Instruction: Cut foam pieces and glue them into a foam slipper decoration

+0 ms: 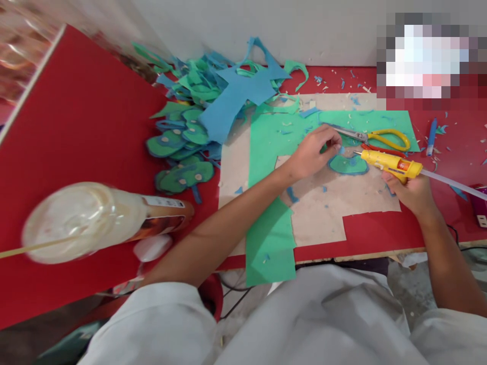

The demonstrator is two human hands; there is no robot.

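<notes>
My right hand (411, 191) is wrapped round the grip of a yellow hot glue gun (391, 163), with a long white glue stick (454, 183) running out of its back. The nozzle points left, close to my left hand (315, 152). Between the fingertips of that hand is a small blue felt scrap (341, 150). Just under the nozzle, a green felt cutout (347, 165) with a blue edge lies flat on the beige sheet (319, 218). Scissors (365, 136) with yellow and red handles rest right behind it on green felt (266, 147).
Stacked green-and-blue cutouts (184, 175) and a heap of felt offcuts (205, 81) sit at the left. A plastic cup with a straw (87, 218) stands on the red surface nearer me. A blue marker (431, 137) lies at the right, among scraps. A purple power strip (480, 208) is at the right edge.
</notes>
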